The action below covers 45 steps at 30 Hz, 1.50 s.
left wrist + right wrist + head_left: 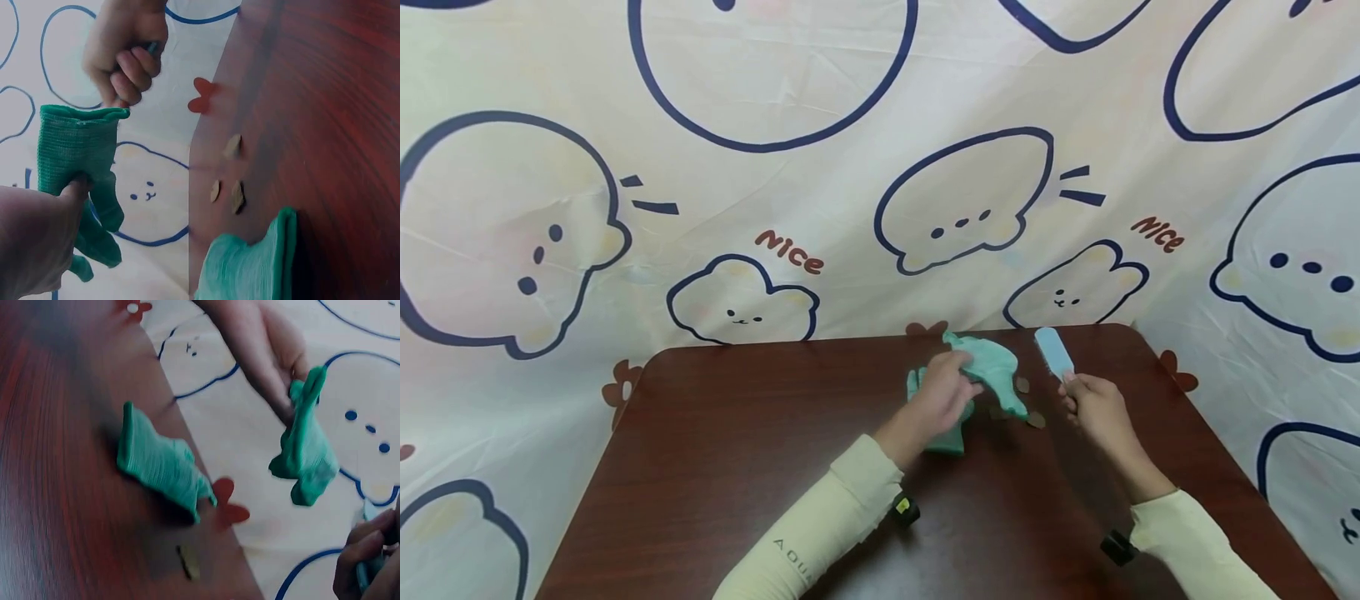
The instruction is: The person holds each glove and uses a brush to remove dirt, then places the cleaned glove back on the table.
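Observation:
My left hand (942,390) pinches a green knitted glove (994,364) above the table, its fingers hanging down in the left wrist view. A second green glove (950,439) lies on the table below, partly hidden by that hand. My right hand (1099,410) grips the handle of what looks like a light-blue brush (1054,352), its flat head pointing away from me. In the left wrist view, the right hand is close to the cuff of the held glove (78,140); whether they touch I cannot tell.
Several small brown flat pieces (1036,419) lie on the dark wooden table (737,467), near the gloves. Behind the table's far edge hangs a white cloth (842,200) printed with cartoon outlines. Dark wrist cameras (905,509) sit at both cuffs.

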Motion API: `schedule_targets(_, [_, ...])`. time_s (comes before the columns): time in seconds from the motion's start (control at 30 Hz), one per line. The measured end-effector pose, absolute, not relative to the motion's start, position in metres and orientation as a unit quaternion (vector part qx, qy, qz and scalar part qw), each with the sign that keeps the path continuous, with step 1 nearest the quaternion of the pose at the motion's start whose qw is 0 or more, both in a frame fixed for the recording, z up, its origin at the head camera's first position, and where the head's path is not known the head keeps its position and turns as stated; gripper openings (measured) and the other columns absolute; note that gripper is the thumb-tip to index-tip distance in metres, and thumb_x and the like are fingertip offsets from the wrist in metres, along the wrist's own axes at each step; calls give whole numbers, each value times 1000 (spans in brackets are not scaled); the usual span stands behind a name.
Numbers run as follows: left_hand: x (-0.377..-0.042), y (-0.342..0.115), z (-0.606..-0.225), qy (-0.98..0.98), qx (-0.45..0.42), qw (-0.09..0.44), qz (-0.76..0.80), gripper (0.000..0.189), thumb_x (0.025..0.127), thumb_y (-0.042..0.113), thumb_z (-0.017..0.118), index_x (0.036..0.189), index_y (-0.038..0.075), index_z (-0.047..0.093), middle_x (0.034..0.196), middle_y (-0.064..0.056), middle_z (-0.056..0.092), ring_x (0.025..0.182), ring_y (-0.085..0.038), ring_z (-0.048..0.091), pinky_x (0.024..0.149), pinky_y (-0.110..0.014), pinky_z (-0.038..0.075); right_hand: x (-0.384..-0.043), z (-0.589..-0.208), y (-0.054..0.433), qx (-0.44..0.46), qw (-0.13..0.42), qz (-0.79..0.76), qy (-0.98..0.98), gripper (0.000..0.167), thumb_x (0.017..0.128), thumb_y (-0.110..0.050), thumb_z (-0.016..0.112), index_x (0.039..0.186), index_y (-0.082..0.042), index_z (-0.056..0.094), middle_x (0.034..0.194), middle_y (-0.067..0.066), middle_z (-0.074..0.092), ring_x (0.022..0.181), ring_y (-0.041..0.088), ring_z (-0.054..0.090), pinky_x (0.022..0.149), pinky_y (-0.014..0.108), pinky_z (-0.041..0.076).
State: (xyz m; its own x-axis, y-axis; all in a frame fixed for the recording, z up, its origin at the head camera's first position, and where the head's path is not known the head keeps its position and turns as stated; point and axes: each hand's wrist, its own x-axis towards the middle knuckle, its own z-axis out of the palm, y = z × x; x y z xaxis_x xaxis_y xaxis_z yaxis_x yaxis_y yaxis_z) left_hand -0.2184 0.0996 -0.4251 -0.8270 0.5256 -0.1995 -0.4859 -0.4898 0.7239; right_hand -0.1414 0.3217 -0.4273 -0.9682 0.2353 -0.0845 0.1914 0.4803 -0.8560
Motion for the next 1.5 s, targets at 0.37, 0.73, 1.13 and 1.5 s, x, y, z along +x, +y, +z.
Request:
schedule_targets(0.37, [-218,92,-426,407,112,299,856,54,107,8,31,157,-9,20,165,-24,27,154,-37,25,125,-63,18,-140,-404,265,-43,-29,558,-828,49,110,-40,44,94,5,56,67,3,43,53,11,38,45,29,36])
schedule_targets(0.73, [-214,88,-426,451,125,285,837,55,105,5,30,159,-4,24,164,-23,30,153,-37,28,122,-59,30,-144,-399,269,-73,1,538,-840,50,111,-38,40,93,6,56,69,6,44,55,12,40,51,30,42])
schedule_targets(1.13, [-209,87,-428,462,119,283,832,54,102,2,32,156,-6,27,159,-20,30,151,-31,26,122,-60,29,-151,-406,283,-111,31,493,-863,53,112,-41,36,97,5,60,73,6,50,62,13,46,53,30,43])
schedule_targets(1.5, [-213,79,-418,478,103,276,827,44,110,14,34,148,-8,38,154,-20,40,148,-29,35,124,-60,26,-144,-397,279,-70,4,583,-810,48,111,-38,40,96,5,54,68,-1,43,55,10,41,47,30,38])
